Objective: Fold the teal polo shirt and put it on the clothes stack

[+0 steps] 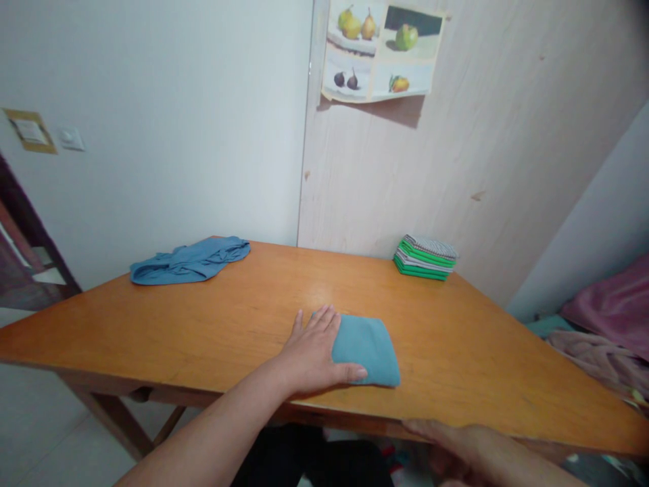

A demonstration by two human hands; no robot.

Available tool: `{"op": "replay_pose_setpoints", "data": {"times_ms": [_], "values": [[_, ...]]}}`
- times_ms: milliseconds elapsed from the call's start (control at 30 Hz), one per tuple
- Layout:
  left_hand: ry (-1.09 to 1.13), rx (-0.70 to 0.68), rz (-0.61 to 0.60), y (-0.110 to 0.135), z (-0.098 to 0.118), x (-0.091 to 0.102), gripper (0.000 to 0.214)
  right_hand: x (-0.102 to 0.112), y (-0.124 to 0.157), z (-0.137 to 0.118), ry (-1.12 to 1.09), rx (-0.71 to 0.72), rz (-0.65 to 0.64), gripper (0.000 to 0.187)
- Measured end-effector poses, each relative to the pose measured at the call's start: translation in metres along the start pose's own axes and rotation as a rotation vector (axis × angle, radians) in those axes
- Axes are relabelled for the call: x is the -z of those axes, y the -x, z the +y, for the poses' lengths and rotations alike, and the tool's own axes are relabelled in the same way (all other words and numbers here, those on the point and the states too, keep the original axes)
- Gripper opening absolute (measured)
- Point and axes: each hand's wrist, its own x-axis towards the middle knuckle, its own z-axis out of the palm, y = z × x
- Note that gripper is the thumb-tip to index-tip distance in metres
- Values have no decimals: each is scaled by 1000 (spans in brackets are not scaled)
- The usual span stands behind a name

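A folded teal cloth [368,348] lies flat near the front edge of the wooden table [253,318]. My left hand [319,352] rests on the cloth's left part, fingers stretched out and thumb spread across its lower side. Below the table's front edge, to the right of the cloth, is my right hand [451,443], apart from the cloth. Its fingers are blurred and partly out of the picture, so whether they hold anything is unclear.
A crumpled blue garment [193,260] lies at the table's back left. At the back right stands a stack of folded green and striped cloths [424,258]. Behind the table is a wall with a fruit picture sheet [380,51]. Pink fabric [613,304] is heaped beyond the right edge.
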Motion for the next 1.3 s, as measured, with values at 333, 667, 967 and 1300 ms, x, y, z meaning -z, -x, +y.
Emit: {"op": "replay_pose_setpoints", "data": {"times_ms": [333,667,967,1300], "values": [[225,70,157,-11,-15,34,68,15,-46,0,39,177,218,43],[94,-103,89,-12,-6,25,57,-22,-119,7,293,294,250,63],[8,-83,-6,-9,-6,12,62,-37,-123,19,318,181,117,68],[75,9,-90,-45,-39,37,43,13,-167,23,-115,95,33,55]]}}
